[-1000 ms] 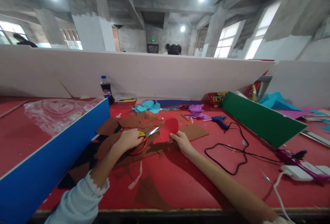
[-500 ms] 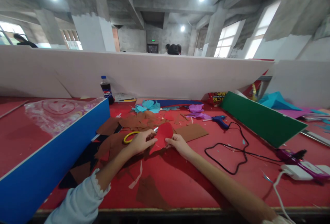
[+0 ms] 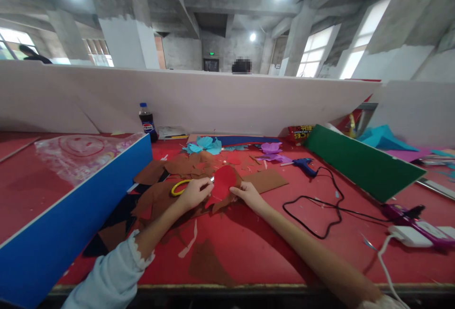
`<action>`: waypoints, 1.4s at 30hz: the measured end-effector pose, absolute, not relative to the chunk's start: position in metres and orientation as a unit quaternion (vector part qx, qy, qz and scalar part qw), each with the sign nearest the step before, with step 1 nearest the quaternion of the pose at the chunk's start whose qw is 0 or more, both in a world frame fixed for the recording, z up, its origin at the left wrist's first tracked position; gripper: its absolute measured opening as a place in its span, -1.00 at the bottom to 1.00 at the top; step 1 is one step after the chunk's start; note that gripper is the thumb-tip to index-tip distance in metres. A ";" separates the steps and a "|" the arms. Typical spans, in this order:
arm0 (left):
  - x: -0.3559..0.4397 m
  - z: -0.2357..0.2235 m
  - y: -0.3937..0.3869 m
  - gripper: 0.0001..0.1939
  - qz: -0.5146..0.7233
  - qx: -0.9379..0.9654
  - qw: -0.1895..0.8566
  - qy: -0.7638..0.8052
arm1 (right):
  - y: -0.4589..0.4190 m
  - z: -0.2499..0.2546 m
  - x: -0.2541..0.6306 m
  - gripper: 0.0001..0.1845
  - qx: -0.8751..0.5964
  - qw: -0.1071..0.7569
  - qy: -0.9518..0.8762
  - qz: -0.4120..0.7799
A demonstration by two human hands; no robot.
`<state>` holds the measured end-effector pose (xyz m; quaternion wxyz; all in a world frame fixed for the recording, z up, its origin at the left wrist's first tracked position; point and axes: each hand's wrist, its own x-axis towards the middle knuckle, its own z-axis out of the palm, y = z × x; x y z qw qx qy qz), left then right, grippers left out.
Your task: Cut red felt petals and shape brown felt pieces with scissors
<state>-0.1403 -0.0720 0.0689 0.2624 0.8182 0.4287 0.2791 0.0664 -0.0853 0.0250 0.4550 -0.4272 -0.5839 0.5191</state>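
Between my hands is a red rounded paper cut-out (image 3: 223,181) with a narrow pointed tail at its lower left, standing tilted above the table. My left hand (image 3: 194,194) pinches its left edge with thumb and fingers. On its right edge my right hand (image 3: 251,196) is closed, thumb in front. Brown paper (image 3: 223,203) shows behind its lower edge; whether it is held too, I cannot tell. Beside my left hand is the yellow handle of a pair of scissors (image 3: 177,187), its blades partly hidden behind that hand.
Brown scraps (image 3: 152,200) lie around my left hand, a brown sheet (image 3: 266,181) to the right. A blue glue gun (image 3: 304,167) trails a black cord (image 3: 334,226). Blue (image 3: 81,209) and green (image 3: 362,162) boards stand at the sides. A cola bottle (image 3: 147,123) stands by the white partition (image 3: 220,103).
The red cut-out has turned slightly and shifted left, showing more of its face. My left hand has moved slightly left and down. More brown paper shows behind the cut-out.
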 end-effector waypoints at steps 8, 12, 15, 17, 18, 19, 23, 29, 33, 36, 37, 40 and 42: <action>-0.156 0.068 -0.055 -0.74 0.215 0.832 0.118 0.498 | -0.083 0.027 0.074 -0.72 -0.420 0.496 -0.515 0.558; -0.159 0.063 -0.052 -0.74 0.162 0.823 0.086 0.537 | -0.077 0.026 0.080 -0.72 -0.418 0.537 -0.381 0.625; -0.160 0.062 -0.051 -0.73 0.143 0.827 0.061 0.540 | -0.073 0.027 0.084 -0.74 -0.408 0.546 -0.295 0.670; -0.164 0.062 -0.046 -0.70 0.146 0.822 0.042 0.548 | -0.072 0.028 0.086 -0.76 -0.397 0.545 -0.266 0.689; -0.169 0.062 -0.042 -0.69 0.151 0.813 0.032 0.561 | -0.072 0.029 0.087 -0.77 -0.394 0.545 -0.258 0.693; -0.174 0.063 -0.037 -0.68 0.155 0.800 0.023 0.579 | -0.072 0.030 0.087 -0.78 -0.391 0.547 -0.253 0.696; -0.206 0.063 -0.009 -0.68 0.169 0.744 -0.051 0.645 | -0.074 0.032 0.087 -0.79 -0.388 0.544 -0.255 0.699; -0.240 0.048 0.012 -0.56 0.129 0.733 -0.054 0.666 | -0.077 0.034 0.088 -0.73 -0.376 0.523 -0.270 0.715; -0.247 0.038 0.018 -0.57 0.104 0.732 -0.042 0.673 | -0.078 0.035 0.087 -0.78 -0.367 0.517 -0.284 0.719; -0.253 0.036 0.022 -0.58 0.095 0.725 -0.031 0.681 | -0.079 0.035 0.086 -0.80 -0.365 0.519 -0.284 0.719; -0.255 0.036 0.022 -0.59 0.098 0.725 -0.030 0.682 | -0.079 0.035 0.086 -0.81 -0.365 0.520 -0.286 0.718; -0.260 0.037 0.024 -0.62 0.113 0.725 -0.034 0.679 | -0.079 0.034 0.086 -0.84 -0.366 0.517 -0.291 0.717; -0.262 0.036 0.025 -0.64 0.127 0.727 -0.036 0.674 | -0.079 0.034 0.086 -0.86 -0.366 0.513 -0.296 0.718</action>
